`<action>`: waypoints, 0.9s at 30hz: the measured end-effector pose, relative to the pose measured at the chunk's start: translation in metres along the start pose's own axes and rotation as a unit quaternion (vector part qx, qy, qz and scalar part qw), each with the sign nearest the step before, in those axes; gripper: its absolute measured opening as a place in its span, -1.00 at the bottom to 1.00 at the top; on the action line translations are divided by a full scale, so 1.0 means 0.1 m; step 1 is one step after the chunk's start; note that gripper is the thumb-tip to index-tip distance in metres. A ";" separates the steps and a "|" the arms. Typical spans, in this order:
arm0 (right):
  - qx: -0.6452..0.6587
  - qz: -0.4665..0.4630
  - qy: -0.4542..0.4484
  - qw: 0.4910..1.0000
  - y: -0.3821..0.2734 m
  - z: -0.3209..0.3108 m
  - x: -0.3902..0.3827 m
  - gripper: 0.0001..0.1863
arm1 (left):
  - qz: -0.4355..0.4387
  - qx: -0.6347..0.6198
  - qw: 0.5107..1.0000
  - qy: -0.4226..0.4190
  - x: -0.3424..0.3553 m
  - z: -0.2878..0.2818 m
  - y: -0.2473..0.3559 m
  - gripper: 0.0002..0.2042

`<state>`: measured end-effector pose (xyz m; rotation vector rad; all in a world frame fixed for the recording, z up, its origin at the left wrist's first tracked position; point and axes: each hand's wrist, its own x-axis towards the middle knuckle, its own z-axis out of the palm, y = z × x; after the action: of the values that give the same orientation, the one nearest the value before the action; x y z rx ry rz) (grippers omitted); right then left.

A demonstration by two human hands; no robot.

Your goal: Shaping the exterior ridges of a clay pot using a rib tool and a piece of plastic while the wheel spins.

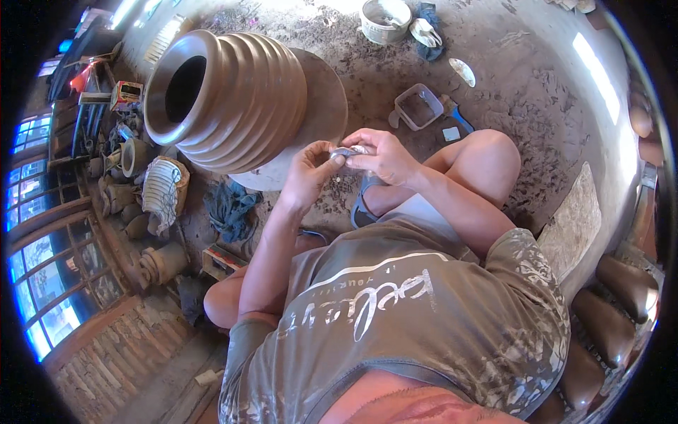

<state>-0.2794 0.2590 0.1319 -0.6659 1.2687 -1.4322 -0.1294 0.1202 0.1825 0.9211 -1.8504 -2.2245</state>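
In front of my body, my left hand (311, 173) and my right hand (385, 159) meet with fingers pinched. Between the fingertips is a small grey piece (344, 151); it looks like clay, but its kind is unclear. Something whitish shows beside it under my right fingers. Just beyond my left hand stands a large brown clay pot (261, 99) with ridged walls and a wide dark mouth. It rests on a round turntable (326, 99). Neither hand touches the pot.
Ahead on the muddy floor are a white bucket (385, 34), a plastic tub (419, 106) and a blue-handled brush (462, 120). A dark cloth (229, 210) and a wicker basket (166, 185) lie left. Several smooth brown pots (604, 325) line the right side.
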 end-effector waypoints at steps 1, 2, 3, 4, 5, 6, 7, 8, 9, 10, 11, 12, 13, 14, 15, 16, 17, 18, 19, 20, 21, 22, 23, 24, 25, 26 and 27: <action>0.033 -0.015 0.022 0.999 -0.03 0.03 -0.01 -0.74 | -0.003 -0.021 1.000 0.003 -0.05 0.02 0.04 -0.88; 0.032 0.006 -0.016 0.999 -0.08 0.03 -0.03 -0.74 | -0.007 -0.042 0.999 0.006 -0.09 0.02 0.05 -0.90; 0.030 0.027 -0.055 0.998 -0.13 0.03 -0.05 -0.74 | -0.006 -0.057 0.998 0.007 -0.09 0.01 0.03 -0.89; 0.027 0.049 -0.094 0.994 -0.16 0.02 -0.06 -0.73 | -0.005 -0.073 0.997 0.007 -0.09 -0.02 0.00 -0.88; 0.032 0.057 -0.088 0.994 -0.15 0.02 -0.06 -0.74 | -0.005 -0.087 0.996 0.007 -0.09 -0.05 -0.04 -0.86; 0.037 0.065 -0.080 0.994 -0.14 0.01 -0.06 -0.75 | -0.005 -0.056 0.998 0.021 -0.09 -0.07 -0.09 -0.85; 0.041 0.074 -0.072 0.994 -0.15 0.00 -0.05 -0.75 | -0.005 -0.023 0.999 0.035 -0.10 -0.09 -0.14 -0.85; 0.051 0.073 -0.048 0.995 -0.18 -0.06 -0.06 -0.75 | -0.006 0.009 0.999 0.048 -0.09 -0.13 -0.20 -0.84; 0.061 0.073 -0.025 0.995 -0.28 -0.15 -0.07 -0.75 | -0.007 0.080 0.994 0.074 -0.10 -0.22 -0.26 -0.80; 0.072 0.075 -0.002 0.995 -0.40 -0.26 -0.08 -0.74 | -0.010 0.151 0.983 0.102 -0.12 -0.37 -0.32 -0.74; 0.073 0.055 0.039 0.995 -0.57 -0.40 -0.09 -0.73 | -0.013 0.220 0.967 0.127 -0.14 -0.50 -0.37 -0.67; 0.074 0.034 0.082 0.993 -0.77 -0.56 -0.09 -0.71 | -0.010 0.366 0.917 0.156 -0.17 -0.60 -0.40 -0.56; 0.004 0.015 0.105 0.994 -1.00 -0.71 -0.07 -0.67 | -0.012 0.504 0.844 0.185 -0.29 -0.71 -0.45 -0.44; -0.066 -0.004 0.126 0.990 -1.16 -0.89 -0.04 -0.64 | -0.015 0.630 0.749 0.207 -0.41 -0.79 -0.50 -0.32; -0.117 -0.051 0.162 0.979 -1.22 -1.10 0.03 -0.62 | -0.039 0.642 0.740 0.195 -0.48 -0.88 -0.59 -0.21; -0.167 -0.099 0.198 0.961 -1.26 -1.35 0.11 -0.60 | -0.061 0.655 0.731 0.181 -0.51 -0.96 -0.70 -0.11; -0.218 -0.083 0.214 0.948 -1.27 -1.67 0.17 -0.59 | -0.081 0.667 0.722 0.166 -0.50 -0.98 -0.75 -0.01; -0.269 -0.067 0.229 0.933 -1.23 -1.96 0.22 -0.57 | -0.084 0.674 0.717 0.156 -0.47 -0.93 -0.75 0.01; -0.307 -0.023 0.263 0.914 -1.16 -2.10 0.28 -0.60 | -0.092 0.680 0.713 0.148 -0.47 -0.85 -0.73 0.04; -0.353 0.007 0.257 0.900 -1.03 -2.18 0.32 -0.63 | -0.100 0.685 0.708 0.141 -0.47 -0.79 -0.73 0.07; -0.397 0.035 0.249 0.883 -0.85 -2.24 0.38 -0.65 | -0.090 0.680 0.712 0.153 -0.48 -0.77 -0.74 0.06; -0.442 0.064 0.238 0.863 -0.63 -2.32 0.45 -0.66 | -0.093 0.684 0.709 0.149 -0.50 -0.75 -0.74 0.05; -0.523 0.074 0.203 0.825 -0.32 -2.47 0.54 -0.67 | -0.093 0.689 0.705 0.141 -0.50 -0.72 -0.70 0.03; -0.598 0.084 0.172 0.779 0.03 -2.66 0.64 -0.66 | -0.089 0.696 0.701 0.131 -0.46 -0.70 -0.63 0.01; -0.645 0.099 0.151 0.742 0.50 -2.88 0.69 -0.69 | -0.077 0.699 0.703 0.101 -0.39 -0.64 -0.52 -0.01; -0.690 0.120 0.136 0.701 0.82 -3.10 0.67 -0.72 | -0.059 0.703 0.706 0.065 -0.27 -0.58 -0.41 -0.03; -0.656 0.162 0.148 0.723 0.95 -2.95 0.78 -0.72 | -0.072 0.703 0.706 0.046 -0.37 -0.59 -0.40 -0.05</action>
<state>-0.5338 0.2992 -0.0570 -1.0347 2.4940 -0.1128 -0.0581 0.0963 0.1554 1.1878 -3.3277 -0.2845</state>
